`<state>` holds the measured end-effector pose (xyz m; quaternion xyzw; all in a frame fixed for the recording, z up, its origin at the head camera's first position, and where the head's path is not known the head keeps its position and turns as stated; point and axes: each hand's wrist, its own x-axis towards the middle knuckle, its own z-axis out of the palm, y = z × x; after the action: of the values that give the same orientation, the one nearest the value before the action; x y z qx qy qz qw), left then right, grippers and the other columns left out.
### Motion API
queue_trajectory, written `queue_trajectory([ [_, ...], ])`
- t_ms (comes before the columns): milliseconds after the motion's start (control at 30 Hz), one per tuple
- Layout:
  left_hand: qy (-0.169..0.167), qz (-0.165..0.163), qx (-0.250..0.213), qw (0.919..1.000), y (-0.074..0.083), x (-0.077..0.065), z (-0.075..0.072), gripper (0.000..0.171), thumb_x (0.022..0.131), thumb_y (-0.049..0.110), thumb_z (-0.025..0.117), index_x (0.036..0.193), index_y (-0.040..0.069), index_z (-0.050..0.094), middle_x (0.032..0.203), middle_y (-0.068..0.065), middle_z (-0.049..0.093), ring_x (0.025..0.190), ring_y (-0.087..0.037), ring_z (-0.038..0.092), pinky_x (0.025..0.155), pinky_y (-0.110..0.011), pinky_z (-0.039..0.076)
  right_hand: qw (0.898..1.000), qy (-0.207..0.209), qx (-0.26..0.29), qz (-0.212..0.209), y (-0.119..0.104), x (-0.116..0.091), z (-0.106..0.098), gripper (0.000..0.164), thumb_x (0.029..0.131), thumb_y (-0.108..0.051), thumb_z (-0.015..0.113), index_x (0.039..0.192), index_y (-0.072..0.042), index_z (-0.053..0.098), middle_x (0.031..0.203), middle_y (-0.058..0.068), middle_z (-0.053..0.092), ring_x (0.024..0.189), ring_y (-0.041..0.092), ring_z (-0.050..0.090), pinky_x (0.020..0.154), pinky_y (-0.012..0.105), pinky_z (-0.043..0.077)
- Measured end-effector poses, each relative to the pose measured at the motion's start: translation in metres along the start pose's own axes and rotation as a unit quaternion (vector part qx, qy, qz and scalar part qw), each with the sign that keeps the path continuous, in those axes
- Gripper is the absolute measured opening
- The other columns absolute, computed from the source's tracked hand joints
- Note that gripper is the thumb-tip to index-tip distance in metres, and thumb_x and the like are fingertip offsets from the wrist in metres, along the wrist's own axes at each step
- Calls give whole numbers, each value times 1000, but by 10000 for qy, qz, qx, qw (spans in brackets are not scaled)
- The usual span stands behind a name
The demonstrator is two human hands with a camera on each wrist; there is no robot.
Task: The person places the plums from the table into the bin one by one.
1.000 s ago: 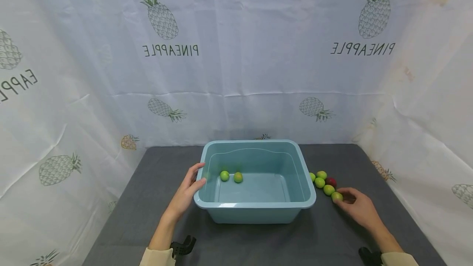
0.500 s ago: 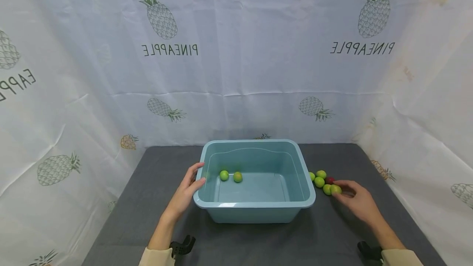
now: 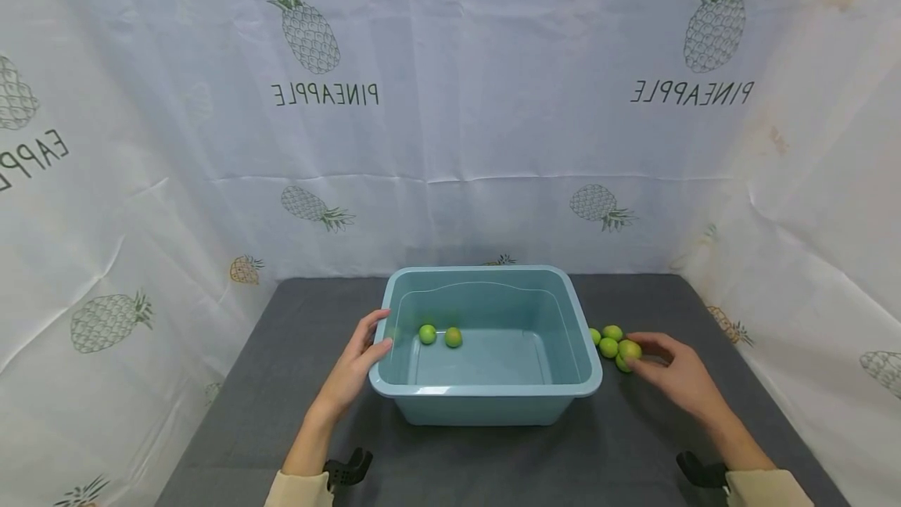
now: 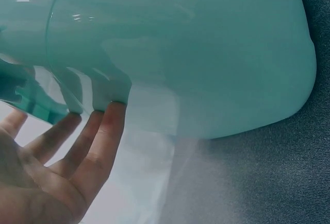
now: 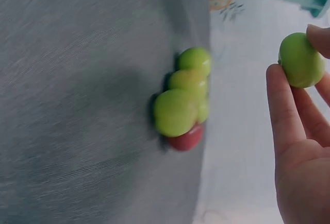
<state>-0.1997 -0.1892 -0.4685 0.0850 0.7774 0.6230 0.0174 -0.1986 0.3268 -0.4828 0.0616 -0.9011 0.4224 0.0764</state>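
A light blue plastic tub point(image 3: 486, 407) stands mid-table with two small round green fruits point(image 3: 454, 337) inside. At its left rim is my left hand point(image 3: 352, 370), thumb at the rim and, in the left wrist view, several fingertips point(image 4: 117, 105) against the outer wall. To the right of the tub, my right hand point(image 3: 679, 382) pinches a small round green fruit point(image 5: 300, 62) between thumb and fingers, above a group of similar green fruits point(image 3: 608, 347). One dark red fruit point(image 5: 186, 137) lies among them in the right wrist view; in the head view the hand hides it.
A dark grey cloth point(image 3: 281, 397) covers the table. White curtains point(image 3: 457, 116) with pineapple prints enclose the back and both sides. The tub's right wall stands close beside the fruit group. Black wrist mounts point(image 3: 349, 468) sit on both wrists.
My right hand has lifted the nearest green fruit off the table and moved it up and left over the others, covering the red one. The left hand and tub have stayed put.
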Motion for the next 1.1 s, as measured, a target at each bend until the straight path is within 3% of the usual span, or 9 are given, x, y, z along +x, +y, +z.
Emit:
queue_trajectory([
  [333, 2, -29, -9, 10000, 0, 1, 0, 51, 106, 31, 53, 153, 24, 35, 164, -18, 24, 147, -43, 31, 109, -67, 30, 9991, -202, 287, -256, -33, 9, -9, 45, 94, -24, 76, 130, -1, 63, 128, 20, 62, 100, -12, 57, 79, 21, 54],
  [600, 2, -38, 3, 10000, 1, 0, 1, 51, 106, 31, 53, 153, 23, 34, 165, -18, 22, 148, -43, 29, 110, -68, 28, 9983, -346, 328, -338, -52, 19, -14, 44, 93, -23, 77, 130, -2, 63, 125, 18, 64, 100, 6, 66, 82, 18, 52],
  [900, 11, -41, -10, 10000, 1, 0, 0, 51, 106, 30, 52, 153, 24, 35, 164, -18, 24, 146, -43, 31, 109, -67, 31, 9959, -468, 547, -548, -71, 27, -19, 44, 95, -22, 75, 131, -2, 61, 127, 18, 62, 100, 5, 67, 82, 22, 54],
  [1100, 11, -45, 14, 10000, 2, 0, 1, 50, 106, 29, 52, 153, 24, 35, 164, -18, 22, 147, -44, 29, 109, -69, 29, 9952, -435, 515, -709, -88, 33, -23, 41, 95, -23, 75, 129, -3, 63, 124, 15, 63, 101, 2, 66, 85, 18, 51],
])
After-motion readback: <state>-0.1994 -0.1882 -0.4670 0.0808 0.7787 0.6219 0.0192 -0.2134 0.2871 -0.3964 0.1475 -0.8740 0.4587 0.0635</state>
